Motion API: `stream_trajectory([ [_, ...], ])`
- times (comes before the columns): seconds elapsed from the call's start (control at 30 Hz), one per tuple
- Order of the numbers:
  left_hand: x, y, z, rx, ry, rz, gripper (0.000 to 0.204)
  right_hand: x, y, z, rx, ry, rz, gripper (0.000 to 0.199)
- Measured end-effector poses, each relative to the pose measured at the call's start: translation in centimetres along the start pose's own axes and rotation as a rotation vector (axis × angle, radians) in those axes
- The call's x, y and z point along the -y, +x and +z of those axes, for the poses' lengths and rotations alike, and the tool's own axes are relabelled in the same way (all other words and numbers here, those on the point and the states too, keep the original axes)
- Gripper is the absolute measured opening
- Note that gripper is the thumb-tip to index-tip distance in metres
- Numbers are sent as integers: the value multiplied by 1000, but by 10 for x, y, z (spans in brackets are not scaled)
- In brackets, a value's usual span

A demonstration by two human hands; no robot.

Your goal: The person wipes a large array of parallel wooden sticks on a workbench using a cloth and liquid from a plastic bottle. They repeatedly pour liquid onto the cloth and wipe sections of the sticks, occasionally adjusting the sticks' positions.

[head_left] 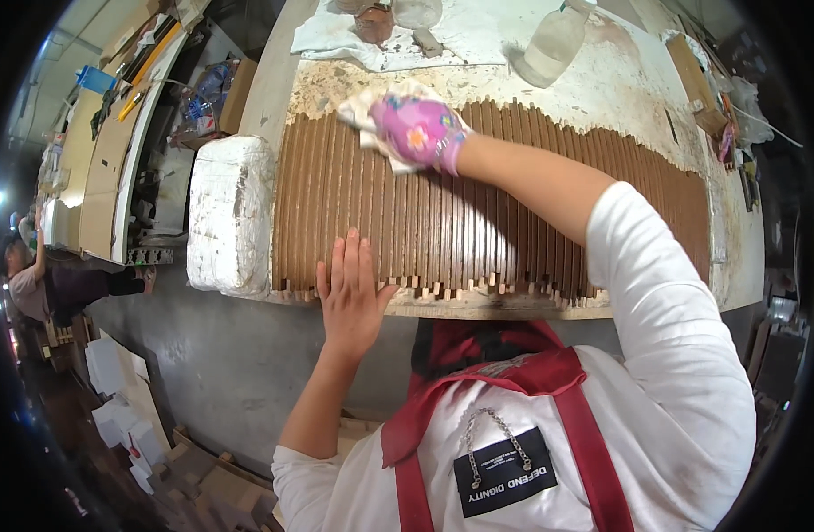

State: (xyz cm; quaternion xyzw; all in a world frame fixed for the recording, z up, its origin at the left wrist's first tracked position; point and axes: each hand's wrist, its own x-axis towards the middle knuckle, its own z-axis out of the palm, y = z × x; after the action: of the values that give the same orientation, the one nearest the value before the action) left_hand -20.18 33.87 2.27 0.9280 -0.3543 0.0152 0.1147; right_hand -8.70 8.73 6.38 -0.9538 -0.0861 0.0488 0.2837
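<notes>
Wiping, by the look of it, along wooden strips (442, 222) on the bench (735, 230).
Gloved right hand (417, 131) clutches a cloth (357, 110); left hand (351, 291) lies flat, grasping nothing. The next stroke would want even pressure.

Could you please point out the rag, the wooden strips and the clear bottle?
Rag (360, 108), head view: its left part.
Wooden strips (442, 222), head view: their middle.
Clear bottle (550, 51), head view: its body.

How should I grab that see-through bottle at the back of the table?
Take the bottle by its broad, rounded body, probably coming from its right: bare tabletop lies there, while the spread white cloth is on its left.
</notes>
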Motion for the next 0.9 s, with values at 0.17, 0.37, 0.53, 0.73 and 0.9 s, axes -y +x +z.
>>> stream_trajectory([
  [0.17,7,-9,8,-13,25,-9,74,56,-40,17,84,-157,-348,23],
  [0.37,3,-3,2,-8,5,5,75,-1,-16,14,185,226,-71,17],
  [0.53,-5,11,-25,73,-37,7,75,-61,13,-56,-132,-375,132,18],
  [0.73,-23,34,-6,150,-84,124,75,-58,-20,13,-58,-157,-261,40],
  [0.9,-24,34,-4,102,-41,170,74,-64,13,-13,-221,-589,-30,55],
])
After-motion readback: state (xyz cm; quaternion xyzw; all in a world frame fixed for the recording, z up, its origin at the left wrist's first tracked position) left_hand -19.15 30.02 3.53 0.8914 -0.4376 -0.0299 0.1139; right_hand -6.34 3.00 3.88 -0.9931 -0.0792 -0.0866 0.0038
